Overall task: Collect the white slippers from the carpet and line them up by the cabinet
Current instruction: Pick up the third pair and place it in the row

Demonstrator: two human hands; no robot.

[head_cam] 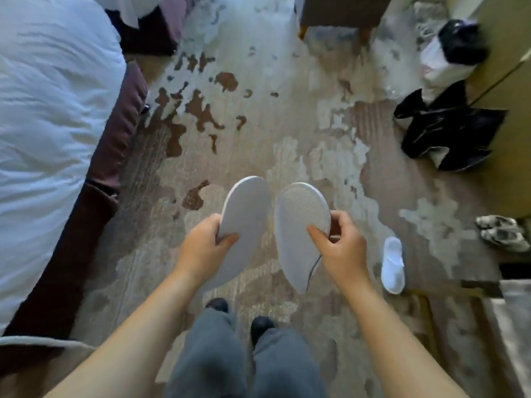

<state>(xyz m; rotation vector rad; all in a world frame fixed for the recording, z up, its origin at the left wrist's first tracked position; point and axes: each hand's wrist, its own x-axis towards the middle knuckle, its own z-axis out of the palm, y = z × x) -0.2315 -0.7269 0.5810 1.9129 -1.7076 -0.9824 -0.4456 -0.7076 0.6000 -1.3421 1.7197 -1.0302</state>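
You are holding a white slipper in each hand, both lifted above the patterned carpet [258, 116] with their soles turned up toward you. Your left hand [205, 242] grips the left slipper [247, 214] by its outer edge, thumb laid across the sole and fingers curled underneath; your right hand [342, 248] grips the right slipper [298, 222] the same way — thumb on the ribbed sole, fingers wrapped round the far edge. The two slippers hang side by side, toes pointing away from you, close but apart. A third white slipper [392, 264] lies on the carpet to your right, open side up, near the wooden cabinet [505, 179] — between them sit a pair of grey shoes [502, 232]. A black bag [442, 130] slumps against the cabinet farther on, and the bed [48, 116] runs along your left.
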